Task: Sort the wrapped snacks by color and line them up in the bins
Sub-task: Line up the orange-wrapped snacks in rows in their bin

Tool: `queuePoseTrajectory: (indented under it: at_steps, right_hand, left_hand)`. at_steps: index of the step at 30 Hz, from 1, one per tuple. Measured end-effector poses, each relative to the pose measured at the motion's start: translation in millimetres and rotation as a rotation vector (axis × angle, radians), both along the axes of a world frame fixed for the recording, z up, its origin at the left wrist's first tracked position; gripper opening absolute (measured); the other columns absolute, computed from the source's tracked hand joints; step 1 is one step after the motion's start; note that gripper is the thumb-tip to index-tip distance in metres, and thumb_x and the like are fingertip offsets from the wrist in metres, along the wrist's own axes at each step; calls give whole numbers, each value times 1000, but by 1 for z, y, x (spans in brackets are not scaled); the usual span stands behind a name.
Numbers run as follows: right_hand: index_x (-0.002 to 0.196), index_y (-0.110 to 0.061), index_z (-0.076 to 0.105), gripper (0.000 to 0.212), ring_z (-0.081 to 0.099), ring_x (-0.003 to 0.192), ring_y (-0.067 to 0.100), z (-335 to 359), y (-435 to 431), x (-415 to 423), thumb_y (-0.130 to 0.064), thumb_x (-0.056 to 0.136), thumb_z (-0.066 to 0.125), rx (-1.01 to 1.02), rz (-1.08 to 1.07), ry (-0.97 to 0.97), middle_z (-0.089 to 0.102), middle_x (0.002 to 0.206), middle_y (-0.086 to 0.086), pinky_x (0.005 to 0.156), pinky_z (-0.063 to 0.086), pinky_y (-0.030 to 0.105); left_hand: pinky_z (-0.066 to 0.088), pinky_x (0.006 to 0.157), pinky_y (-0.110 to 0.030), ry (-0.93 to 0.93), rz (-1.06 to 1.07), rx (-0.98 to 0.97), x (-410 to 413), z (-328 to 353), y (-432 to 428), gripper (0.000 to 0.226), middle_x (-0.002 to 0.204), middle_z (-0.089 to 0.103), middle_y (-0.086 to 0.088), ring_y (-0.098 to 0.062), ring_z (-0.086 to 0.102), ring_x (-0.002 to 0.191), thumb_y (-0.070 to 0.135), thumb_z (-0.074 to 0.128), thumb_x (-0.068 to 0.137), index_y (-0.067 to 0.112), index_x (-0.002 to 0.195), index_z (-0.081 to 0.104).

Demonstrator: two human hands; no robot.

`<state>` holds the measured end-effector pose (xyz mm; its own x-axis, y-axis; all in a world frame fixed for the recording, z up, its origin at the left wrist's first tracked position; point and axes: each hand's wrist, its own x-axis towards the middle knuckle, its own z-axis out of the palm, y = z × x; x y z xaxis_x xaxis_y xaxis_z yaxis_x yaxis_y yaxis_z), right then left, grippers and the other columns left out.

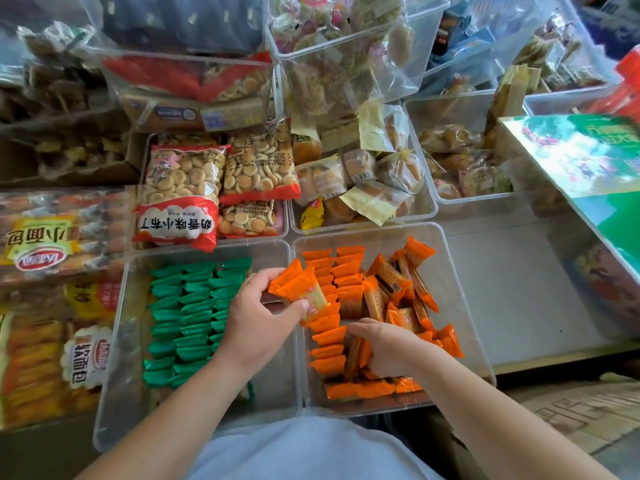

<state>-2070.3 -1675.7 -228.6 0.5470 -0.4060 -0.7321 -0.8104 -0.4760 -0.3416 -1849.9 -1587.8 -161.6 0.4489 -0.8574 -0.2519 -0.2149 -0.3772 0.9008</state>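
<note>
Two clear bins sit side by side in front of me. The left bin (114, 341) holds green wrapped snacks (194, 306) lined up in three rows. The right bin (460, 306) holds orange wrapped snacks (329, 337), some lined up in rows at its left, others in a loose pile (401, 289) at its right. My left hand (256, 317) holds a small bunch of orange snacks (298, 285) above the wall between the bins. My right hand (384, 348) is down in the right bin, its fingers curled around several orange snacks (356, 358).
Behind the two bins stand more clear bins of wrapped buns (360, 174) and bags of small round biscuits (187, 188). Bread packs (45, 244) lie at the left. A green box (588, 157) leans at the right above a bare shelf surface (512, 271).
</note>
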Motion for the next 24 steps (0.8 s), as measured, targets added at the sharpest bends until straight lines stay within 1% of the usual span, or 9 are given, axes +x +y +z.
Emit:
queuePoseTrajectory:
  at_steps: [4,8,11,14,16,18,21,22,24]
  right_hand:
    - [154,-43,39,73,58,124,26,-4,-1,1,-15,94,70,11,-96,-72,47,150,-4,97,57,37]
    - [159,-47,25,88,57,128,25,5,-2,-3,-13,92,71,4,-112,-70,38,160,-5,93,59,33]
    - [163,-42,14,95,60,125,25,11,7,-12,-22,91,73,-101,-77,-57,22,169,-8,88,60,34]
    - [163,-44,7,96,62,124,25,8,21,-21,-28,92,70,-144,2,-42,18,171,-8,82,62,36]
    - [162,-45,7,94,61,126,25,9,26,-21,-36,92,70,-150,-18,-41,20,170,-7,83,62,36]
    - [163,-42,6,102,60,128,25,10,27,-15,-51,87,73,-167,-50,-38,23,168,-7,85,61,37]
    - [163,-41,5,118,56,133,27,10,37,-1,-78,72,71,-188,-73,-27,25,166,-5,92,58,41]
    - [162,-42,5,119,57,132,27,9,41,3,-80,71,70,-188,-77,-26,26,166,-4,93,58,42]
    - [161,-42,6,113,58,130,26,8,45,6,-71,75,73,-152,-123,-42,31,162,-6,91,59,39]
  left_hand:
    - [61,84,-22,49,-37,30,-3,1,3,41,110,75,3,-7,73,99,13,88,80,32,112,71]
    - [60,85,-21,52,-91,43,-5,4,6,42,110,74,7,-4,72,98,13,88,80,35,112,70]
    - [58,82,-16,46,-116,41,-10,5,8,43,108,75,9,-1,72,96,14,88,80,35,112,70]
    - [59,85,-20,50,-138,66,-16,1,11,44,109,74,12,-1,71,98,19,89,79,38,113,69]
    - [61,89,-28,59,-143,82,-18,-2,13,45,109,75,13,-4,72,100,21,90,78,39,114,69]
    - [62,90,-33,66,-129,87,-18,-4,16,46,109,76,11,-7,73,101,20,90,78,37,115,69]
    - [62,89,-32,90,-102,66,-15,-2,20,44,107,77,9,-6,74,98,14,89,79,33,114,70]
    - [62,88,-30,90,-93,58,-14,-2,21,44,106,77,9,-5,74,97,13,89,79,33,113,71]
    - [62,86,-26,98,-75,46,-13,-1,23,43,104,77,9,-5,74,97,12,88,79,31,113,71]
